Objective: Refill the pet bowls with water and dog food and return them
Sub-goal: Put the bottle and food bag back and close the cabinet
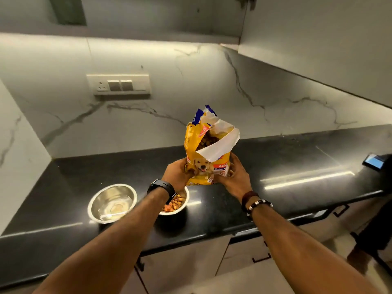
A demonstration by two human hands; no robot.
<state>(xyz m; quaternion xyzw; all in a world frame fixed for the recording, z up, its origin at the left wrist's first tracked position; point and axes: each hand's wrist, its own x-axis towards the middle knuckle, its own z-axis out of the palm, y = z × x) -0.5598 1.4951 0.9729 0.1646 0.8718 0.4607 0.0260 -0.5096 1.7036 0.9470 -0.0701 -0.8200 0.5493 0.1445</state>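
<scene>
Both hands on the dog food bag (206, 158), low down: left hand (179, 174) wraps its left side, fingers curled round the lower edge; right hand (234, 177) cups the right side, fingers curled against the bag. Bag upright, torn open at the top, white inner flap folded out, brown kibble visible inside. It sits mid-counter, closer to the front edge than the back wall; cannot tell whether its base touches the counter (275, 166).

Just nearer the front edge, partly hidden under the left wrist and its black watch (162, 187), a bowl of kibble (176, 205). Left of it, just beside, a steel bowl (112, 203) with water in the bottom.

Right wrist carries bead bracelets (255, 201). At the counter's right end, a dark device with a lit blue screen (374, 161). On the marble back wall, a switch plate (121, 85); cabinet doors with dark handles below the front edge
</scene>
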